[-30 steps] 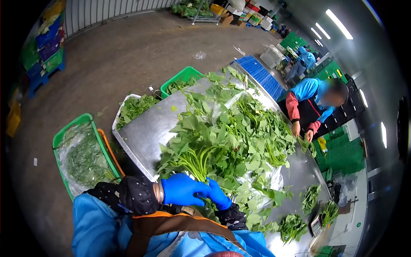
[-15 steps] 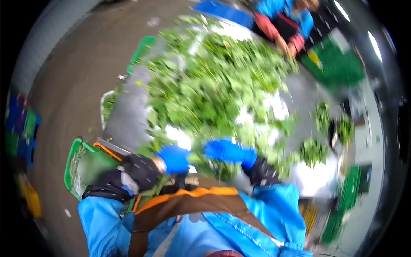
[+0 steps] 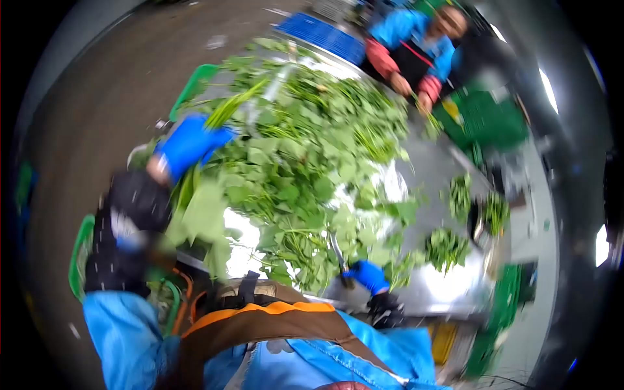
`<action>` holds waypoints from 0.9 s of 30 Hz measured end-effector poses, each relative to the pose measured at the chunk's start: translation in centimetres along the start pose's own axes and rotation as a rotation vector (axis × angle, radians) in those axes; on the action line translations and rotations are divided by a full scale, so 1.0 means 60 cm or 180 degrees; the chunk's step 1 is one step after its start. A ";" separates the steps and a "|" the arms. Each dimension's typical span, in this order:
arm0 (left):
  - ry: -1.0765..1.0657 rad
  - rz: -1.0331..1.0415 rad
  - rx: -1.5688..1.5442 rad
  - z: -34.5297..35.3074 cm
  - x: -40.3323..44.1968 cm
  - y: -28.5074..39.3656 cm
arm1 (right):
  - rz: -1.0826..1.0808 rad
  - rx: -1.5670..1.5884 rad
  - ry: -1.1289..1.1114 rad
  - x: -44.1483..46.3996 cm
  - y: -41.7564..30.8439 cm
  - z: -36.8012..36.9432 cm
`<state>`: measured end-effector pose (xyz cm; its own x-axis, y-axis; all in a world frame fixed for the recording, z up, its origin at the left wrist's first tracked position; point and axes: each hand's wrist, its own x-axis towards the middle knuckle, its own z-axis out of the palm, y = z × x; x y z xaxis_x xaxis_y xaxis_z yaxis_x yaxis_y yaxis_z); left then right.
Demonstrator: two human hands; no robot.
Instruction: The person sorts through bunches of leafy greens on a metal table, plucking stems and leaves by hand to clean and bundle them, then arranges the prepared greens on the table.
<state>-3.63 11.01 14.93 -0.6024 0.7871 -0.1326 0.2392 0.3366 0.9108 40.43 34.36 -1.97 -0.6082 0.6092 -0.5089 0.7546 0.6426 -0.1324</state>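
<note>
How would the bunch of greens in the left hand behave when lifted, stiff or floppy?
The bunch of greens would probably flop at its leafy end, since broad leaves droop below the left hand. The stems may be firmer, as they stick out fairly straight past the glove. It is likely light, being a slim bundle held in one hand.

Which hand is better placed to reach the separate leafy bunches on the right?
Probably the right hand: it is nearer those leafy bunches, though it seems to hold a curved tool. The left hand is farther off, gripping stems.
</note>
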 end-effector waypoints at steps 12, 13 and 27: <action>-0.1341 -0.0746 -0.1081 0.148 -0.057 -0.128 | 0.0099 0.1330 0.0994 0.031 0.111 0.116; -0.1362 -0.0816 -0.1475 0.159 -0.065 -0.145 | 0.0140 0.1416 0.1084 0.015 0.071 0.092; -0.1323 -0.0769 -0.1733 0.178 -0.096 -0.153 | -0.1115 0.2259 0.1241 0.029 -0.220 0.005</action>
<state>5.78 8.88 3.15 -0.2255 0.8912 -0.3937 -0.3421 0.3059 0.8885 29.47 26.78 -1.36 -0.7761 0.6298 -0.0307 0.4053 0.4610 -0.7894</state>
